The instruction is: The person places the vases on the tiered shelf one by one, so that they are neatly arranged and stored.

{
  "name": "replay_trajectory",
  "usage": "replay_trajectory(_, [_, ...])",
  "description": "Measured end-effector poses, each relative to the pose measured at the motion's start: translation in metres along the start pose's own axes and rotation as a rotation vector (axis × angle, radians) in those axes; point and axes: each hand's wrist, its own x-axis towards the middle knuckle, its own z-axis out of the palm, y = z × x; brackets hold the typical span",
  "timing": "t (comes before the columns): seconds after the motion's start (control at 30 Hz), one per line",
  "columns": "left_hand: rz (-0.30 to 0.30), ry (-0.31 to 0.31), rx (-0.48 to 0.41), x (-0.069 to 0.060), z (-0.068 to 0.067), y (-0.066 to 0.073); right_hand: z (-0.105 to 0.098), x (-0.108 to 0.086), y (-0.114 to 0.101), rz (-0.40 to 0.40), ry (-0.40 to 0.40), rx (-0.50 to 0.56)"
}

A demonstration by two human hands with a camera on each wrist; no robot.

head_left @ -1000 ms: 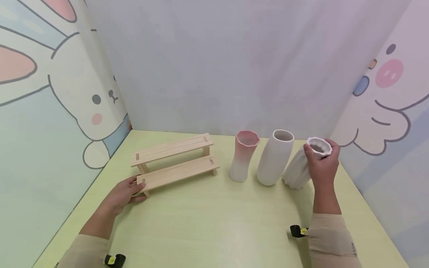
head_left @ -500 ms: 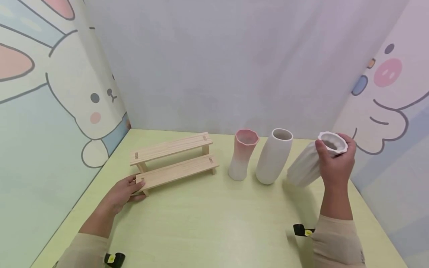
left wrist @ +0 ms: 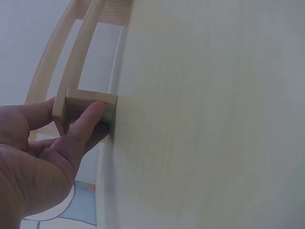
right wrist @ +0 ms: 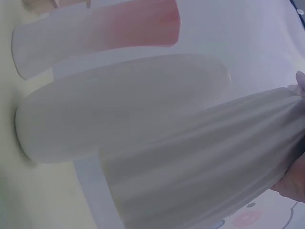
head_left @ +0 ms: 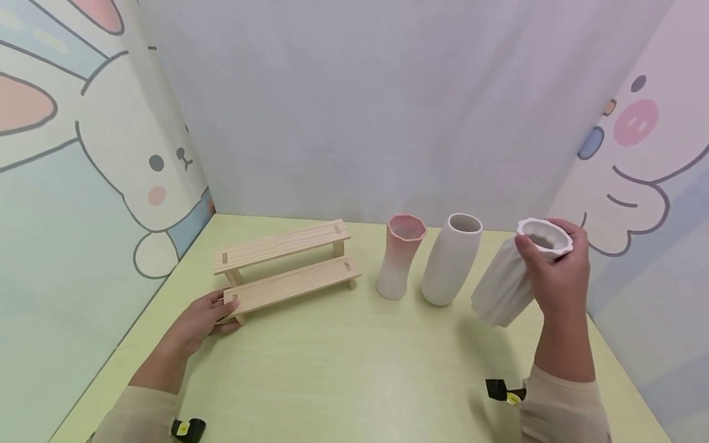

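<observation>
Both hands are closed around something: the left hand (head_left: 200, 321) pinches the near-left end of a two-tiered wooden stand, fingers bent about the board and its leg, while the right hand (head_left: 564, 274) is wrapped around the upper part of a fluted white vase, thumb against the rim. Behind everything, a pale grey-lilac backdrop (head_left: 354, 111) falls in soft, shallow creases, meeting a left side wall (head_left: 66, 246) printed with a rounded cartoon rabbit. Below spreads a smooth, yellow-green tabletop (head_left: 343, 369) with faint grain. On its left half, the two-tiered wooden stand (head_left: 296, 285) sits at a slant, two narrow pale planks on short legs, one step higher than the other, with darker rectangular joints near the plank ends. At the right, the fluted white vase (head_left: 501, 286) leans in the grip, its base off the tabletop, vertical folds running up to a scalloped mouth. Just beside it stands a smooth white vase (head_left: 451, 264), rounded and matte. Next is a slimmer pink-and-white vase (head_left: 396, 264), waisted, its faceted pink rim fading to white. Small black wrist mounts (head_left: 191, 430) bear yellow marks.
</observation>
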Motion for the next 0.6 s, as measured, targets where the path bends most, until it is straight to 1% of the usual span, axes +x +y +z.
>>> replay_trajectory(0.13, [0.009,-0.006,0.0,0.0,0.0,-0.001,0.0,-0.007,-0.01,-0.022,-0.057,-0.001])
replay_trajectory(0.23, [0.009,-0.007,0.0,0.0,0.0,-0.002,0.001,-0.013,-0.018,-0.028,-0.088,0.06])
replay_trajectory(0.37, [0.011,-0.008,-0.001,0.0,0.0,-0.002,0.004,-0.021,-0.028,-0.033,-0.122,0.175])
replay_trajectory(0.5, [0.018,-0.013,-0.002,0.001,0.0,-0.002,0.007,-0.029,-0.035,-0.042,-0.172,0.241])
replay_trajectory(0.6, [0.02,-0.014,-0.003,0.001,0.0,-0.003,0.009,-0.033,-0.038,-0.044,-0.209,0.264])
